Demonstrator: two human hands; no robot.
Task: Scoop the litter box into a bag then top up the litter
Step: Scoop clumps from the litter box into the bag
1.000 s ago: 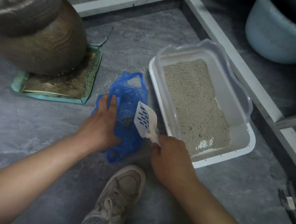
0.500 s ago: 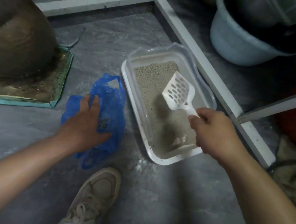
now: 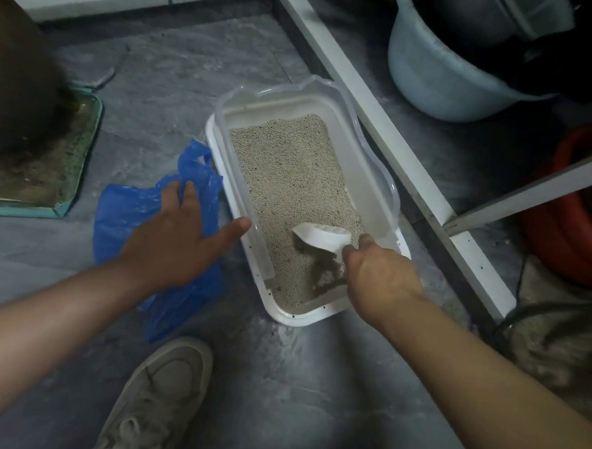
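Note:
A white litter box [image 3: 234, 200] with a clear raised rim stands on the grey floor, filled with beige litter [image 3: 290, 169]. My right hand [image 3: 377, 276] grips the handle of a white slotted scoop [image 3: 324, 238], whose blade digs into the litter near the box's near end, beside a darker clump [image 3: 326, 277]. A crumpled blue plastic bag [image 3: 123, 212] lies on the floor left of the box. My left hand [image 3: 177, 238] rests flat on the bag with straight fingers, thumb reaching toward the box's left wall.
A large brown pot [image 3: 17, 82] on a teal tray [image 3: 77, 185] sits at the left. A white frame rail [image 3: 379, 118] runs along the box's right side, with a pale blue tub [image 3: 442, 81] and a red basin [image 3: 562, 217] beyond. My beige shoe [image 3: 162, 389] is below.
My right hand has lowered the scoop from above the box's middle into the litter at the near end. My left hand stays on the bag, its thumb now spread toward the box.

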